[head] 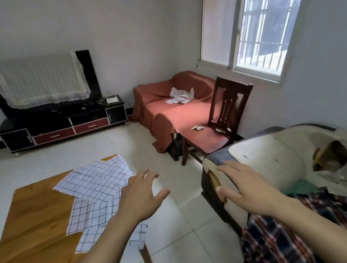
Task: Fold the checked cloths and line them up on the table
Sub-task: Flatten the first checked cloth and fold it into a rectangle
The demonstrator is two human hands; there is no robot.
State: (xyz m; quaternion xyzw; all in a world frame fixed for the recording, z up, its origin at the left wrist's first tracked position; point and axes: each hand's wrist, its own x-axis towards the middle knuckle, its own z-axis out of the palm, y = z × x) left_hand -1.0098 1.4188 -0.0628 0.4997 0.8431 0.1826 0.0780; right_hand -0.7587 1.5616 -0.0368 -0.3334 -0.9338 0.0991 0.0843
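The checked cloths [96, 191] look thin, light and soft, so I judge that they will bend and slide easily on the smooth wood and will not keep a shape until they are pressed flat. It seems best to pinch one cloth at two neighbouring corners, or along one free edge, and lift it away from the others before folding. They are white with a grid of thin dark lines, and they lie in a loose heap of overlapping sheets, some turned at angles, with creases visible. The heap is on the far right part of the wooden table [33, 225], and the nearest sheet hangs a little over the right edge, above the table leg. None of them looks neatly folded or lined up yet. The left hand [141, 197] hovers over the right side of the heap with fingers spread and relaxed, holding nothing. The right hand [244, 186] is also unclenched and grasps nothing; it is stretched toward the white armrest [266, 161] of a seat, well apart from the cloths.
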